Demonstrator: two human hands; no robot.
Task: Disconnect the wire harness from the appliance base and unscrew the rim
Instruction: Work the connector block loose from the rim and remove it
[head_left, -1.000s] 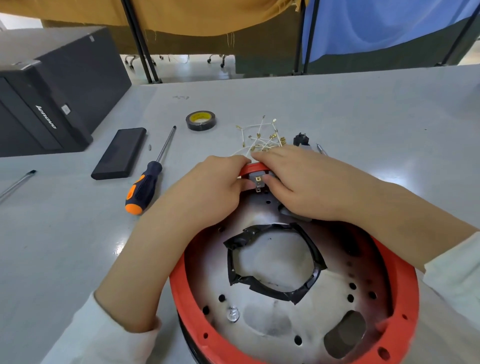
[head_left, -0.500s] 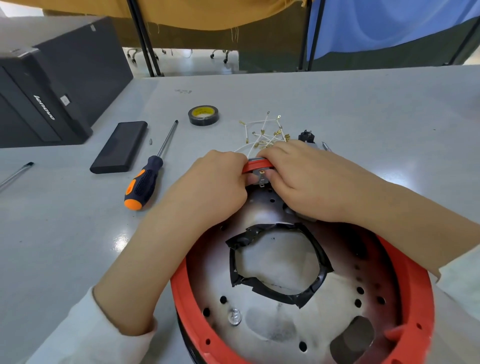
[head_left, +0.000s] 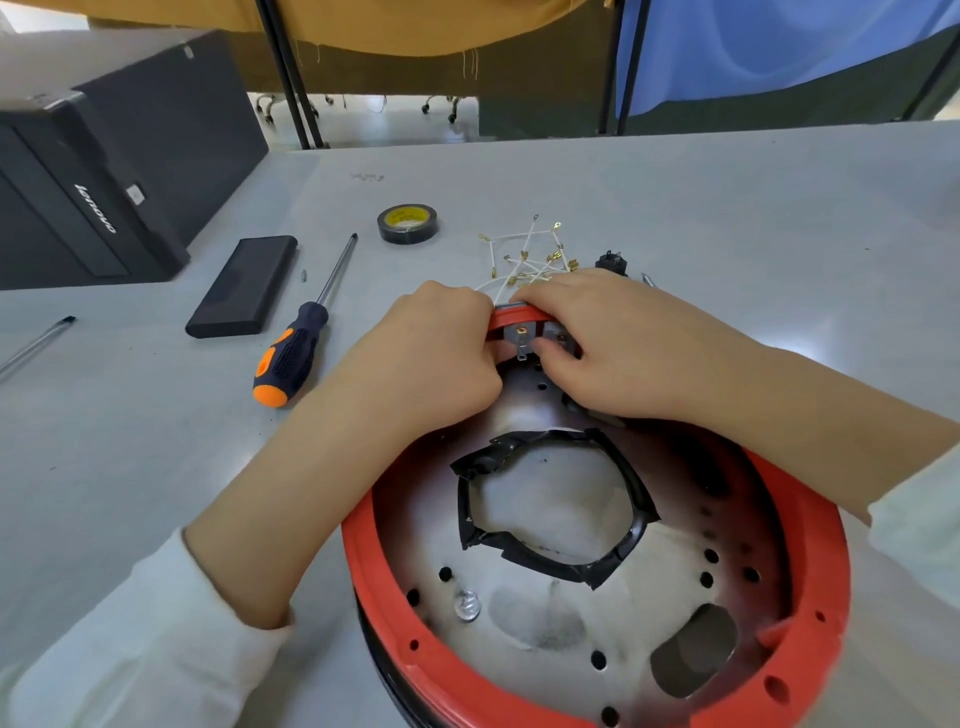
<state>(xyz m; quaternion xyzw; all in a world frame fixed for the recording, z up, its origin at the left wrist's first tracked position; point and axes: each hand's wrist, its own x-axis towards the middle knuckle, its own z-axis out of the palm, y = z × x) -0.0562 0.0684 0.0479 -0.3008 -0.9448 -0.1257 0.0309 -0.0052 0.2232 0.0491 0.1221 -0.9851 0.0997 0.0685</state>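
Note:
The appliance base (head_left: 540, 618) is a round metal plate with a red rim (head_left: 815, 525), lying upside down in front of me. A torn black gasket ring (head_left: 550, 499) sits around its centre hole. My left hand (head_left: 431, 358) grips the far edge of the rim with curled fingers. My right hand (head_left: 613, 348) is curled over the same edge, its thumb pressing a small metal terminal block (head_left: 522, 338) under the rim. White harness wires with brass terminals (head_left: 530, 254) fan out on the table just beyond my fingers.
A screwdriver with an orange and black handle (head_left: 296, 348) lies left of the base. Beyond it are a flat black case (head_left: 244, 283), a roll of black tape (head_left: 408, 223) and a black computer tower (head_left: 104, 156). A small black switch part (head_left: 610, 262) lies by the wires.
Both hands stay on the far rim; my right thumb has shifted slightly on the terminal block. The view has tilted a little, nothing else moved.

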